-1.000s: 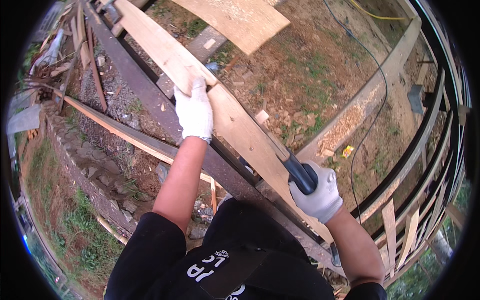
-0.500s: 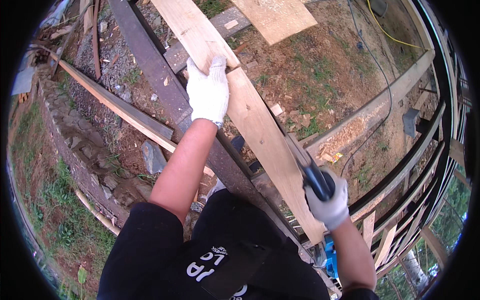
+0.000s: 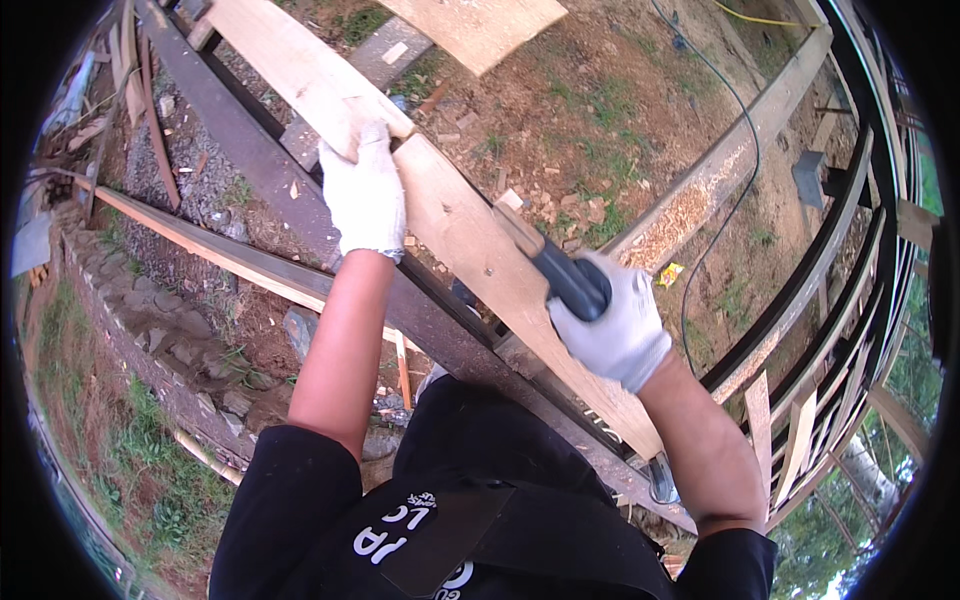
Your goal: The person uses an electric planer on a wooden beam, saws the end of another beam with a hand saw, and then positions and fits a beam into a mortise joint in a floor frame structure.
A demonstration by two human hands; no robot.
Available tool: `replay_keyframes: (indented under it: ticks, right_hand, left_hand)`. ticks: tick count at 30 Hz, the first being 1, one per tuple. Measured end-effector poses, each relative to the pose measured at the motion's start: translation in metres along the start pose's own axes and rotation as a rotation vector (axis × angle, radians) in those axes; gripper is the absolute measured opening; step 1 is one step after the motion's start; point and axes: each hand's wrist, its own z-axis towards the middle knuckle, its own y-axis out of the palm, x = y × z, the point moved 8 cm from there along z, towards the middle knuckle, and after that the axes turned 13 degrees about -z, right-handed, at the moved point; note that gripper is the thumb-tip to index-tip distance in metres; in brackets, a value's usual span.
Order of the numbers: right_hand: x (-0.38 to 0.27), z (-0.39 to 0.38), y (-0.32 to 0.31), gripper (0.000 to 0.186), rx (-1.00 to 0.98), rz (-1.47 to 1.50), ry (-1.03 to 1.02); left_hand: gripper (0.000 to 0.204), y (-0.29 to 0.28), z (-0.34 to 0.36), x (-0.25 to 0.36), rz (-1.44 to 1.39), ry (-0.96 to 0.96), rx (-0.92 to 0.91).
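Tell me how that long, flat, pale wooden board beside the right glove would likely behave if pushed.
The long, flat, pale wooden board is probably stiff, since it looks like solid, knotted wood. Its broad, flat face suggests sliding rather than rolling. Its bare, unglossy surface would likely give the white-gloved left hand at its upper end fair grip.

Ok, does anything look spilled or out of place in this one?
Two things: pale wood shavings lie spilled along the beam beyond the right hand, likely just work debris; and a small bright yellow scrap, perhaps a wrapper, lies by that beam, odd among timber and soil.
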Motion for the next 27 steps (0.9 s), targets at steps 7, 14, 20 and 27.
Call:
replay_keyframes:
  ticks: [7,14,20,27]
  right_hand:
    - [-0.011,-0.057,-0.024,0.021,-0.086,0.072,0.115]
    - [0.012,-0.131,-0.059,0.022,-0.113,0.026,0.167]
    - [-0.003,-0.005,0.017,0.018,-0.143,0.155,0.104]
    - [0.025,-0.196,-0.087,0.026,-0.116,0.073,0.272]
  left_hand:
    - [0.077,-0.013,0.012,-0.014,-0.031,0.086,0.025]
    - [0.065,-0.007,0.007,-0.016,-0.144,0.009,0.02]
    - [0.073,-0.004,-0.002,0.01,0.032,0.003,0.04]
    - [0.069,-0.005,0.005,-0.003,-0.129,0.061,-0.023]
